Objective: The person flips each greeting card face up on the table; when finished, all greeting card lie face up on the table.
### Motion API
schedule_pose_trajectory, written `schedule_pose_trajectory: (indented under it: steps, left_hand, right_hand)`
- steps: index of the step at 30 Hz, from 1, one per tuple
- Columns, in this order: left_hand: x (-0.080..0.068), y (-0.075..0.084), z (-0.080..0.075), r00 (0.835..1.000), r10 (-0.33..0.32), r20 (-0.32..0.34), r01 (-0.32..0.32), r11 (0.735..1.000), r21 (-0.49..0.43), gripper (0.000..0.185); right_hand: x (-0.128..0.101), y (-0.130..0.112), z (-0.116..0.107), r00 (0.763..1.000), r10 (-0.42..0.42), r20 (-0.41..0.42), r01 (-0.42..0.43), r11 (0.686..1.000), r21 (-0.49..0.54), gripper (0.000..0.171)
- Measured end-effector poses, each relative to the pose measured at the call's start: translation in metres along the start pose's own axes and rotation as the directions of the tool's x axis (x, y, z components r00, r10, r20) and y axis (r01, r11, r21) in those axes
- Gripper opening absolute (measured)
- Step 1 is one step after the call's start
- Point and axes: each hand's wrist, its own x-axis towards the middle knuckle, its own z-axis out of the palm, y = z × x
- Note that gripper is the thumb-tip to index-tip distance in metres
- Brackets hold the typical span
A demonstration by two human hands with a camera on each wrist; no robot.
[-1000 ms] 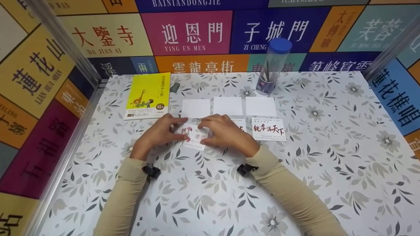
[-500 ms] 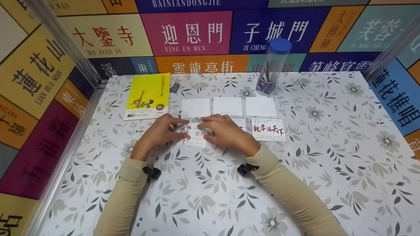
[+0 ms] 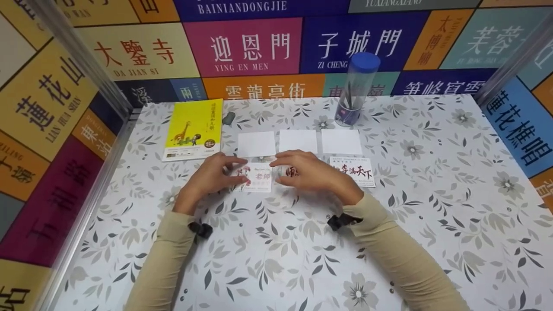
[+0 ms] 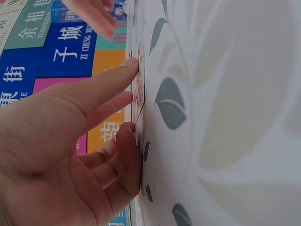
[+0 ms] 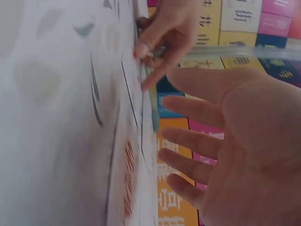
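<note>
A white card with pink flowers and red characters [image 3: 259, 183] lies flat in the head view. My left hand [image 3: 211, 175] rests at its left side, thumb tip on the card and other fingers bent by its edge, as the left wrist view [image 4: 70, 122] shows. My right hand [image 3: 309, 172] hovers just right of that card, over a second card with dark red characters [image 3: 290, 172] that it partly covers. In the right wrist view its fingers [image 5: 193, 136] are spread, with nothing between them. A third lettered card [image 3: 360, 172] lies beyond the right hand.
Several blank white cards [image 3: 298, 141] form a row behind the lettered ones. A yellow book [image 3: 194, 127] lies at back left, beside a small dark grey object [image 3: 229, 118]. A clear tube with a blue lid [image 3: 358, 86] stands at the back. Lettered panels wall the table in.
The flowered card has turned from tilted to straight, in line with the other cards. My right hand has let go of it and shifted right, while the left stays at its edge.
</note>
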Motion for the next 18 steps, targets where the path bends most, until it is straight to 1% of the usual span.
schedule_pose_trajectory:
  steps: [4,7,10,12,15,18]
  left_hand:
    - [0.001,0.003,-0.001,1.000,-0.013,-0.014,0.012,1.000,-0.025,0.062]
    - [0.006,0.009,0.001,0.998,0.001,-0.069,-0.004,0.999,-0.042,0.066]
    - [0.016,0.021,0.007,0.989,0.066,-0.131,-0.073,0.996,-0.044,0.062]
    - [0.025,0.033,0.014,0.981,0.117,-0.152,-0.125,0.991,-0.045,0.058]
    - [0.042,0.056,0.027,0.971,0.195,-0.138,-0.202,0.979,-0.037,0.056]
    - [0.063,0.082,0.043,0.959,0.263,-0.103,-0.265,0.964,0.002,0.056]
  right_hand:
    - [-0.022,0.032,-0.023,0.998,0.014,-0.060,-0.010,0.998,0.068,0.052]
    - [-0.038,0.064,-0.038,0.988,0.068,-0.135,-0.051,0.990,0.128,0.050]
    - [-0.053,0.096,-0.050,0.968,0.143,-0.206,-0.112,0.981,0.159,0.048]
    - [-0.061,0.114,-0.055,0.951,0.200,-0.235,-0.163,0.972,0.169,0.048]
    - [-0.068,0.135,-0.061,0.928,0.276,-0.251,-0.235,0.955,0.181,0.050]
    - [-0.072,0.148,-0.065,0.913,0.322,-0.250,-0.277,0.940,0.199,0.054]
